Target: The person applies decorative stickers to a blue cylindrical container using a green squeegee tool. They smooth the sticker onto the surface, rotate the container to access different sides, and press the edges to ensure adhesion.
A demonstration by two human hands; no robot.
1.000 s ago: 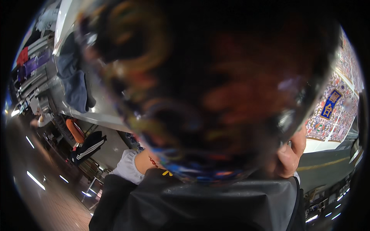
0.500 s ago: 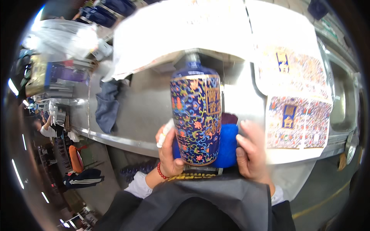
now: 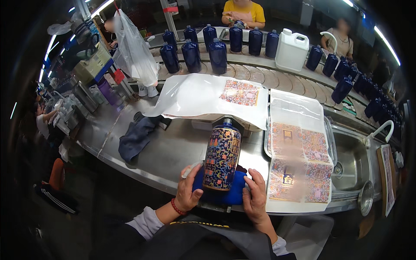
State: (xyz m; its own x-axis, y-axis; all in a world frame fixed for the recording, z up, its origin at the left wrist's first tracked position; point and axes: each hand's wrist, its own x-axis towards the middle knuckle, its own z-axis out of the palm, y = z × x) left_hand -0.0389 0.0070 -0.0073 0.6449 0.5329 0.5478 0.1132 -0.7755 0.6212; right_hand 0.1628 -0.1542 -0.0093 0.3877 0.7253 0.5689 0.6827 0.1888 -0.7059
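A dark blue bottle (image 3: 221, 158) wrapped in a colourful floral pattern with gold bands lies on a bright blue pad (image 3: 236, 188), its neck pointing away from me. My left hand (image 3: 186, 193) is at the bottle's lower left side, thumb toward its base, with a small white strip (image 3: 192, 170) among the fingers; its exact kind is unclear. On the other side, my right hand (image 3: 256, 197) rests at the pad's right edge, fingers apart and holding nothing. Patterned transfer sheets (image 3: 299, 160) lie to the right, and another white-backed sheet (image 3: 195, 93) lies behind the bottle.
Behind the steel table (image 3: 169, 149), plain blue bottles (image 3: 218, 56) line a slatted conveyor (image 3: 242, 71) beside a white jug (image 3: 292, 50). A dark cloth (image 3: 136, 138) lies left; a sink (image 3: 353, 156) and metal bowl (image 3: 366, 197) are right. Several people work beyond.
My view has shifted and now takes in more of the conveyor and people. The bottle remains on the pad between my hands, with the white strip still at my left fingers.
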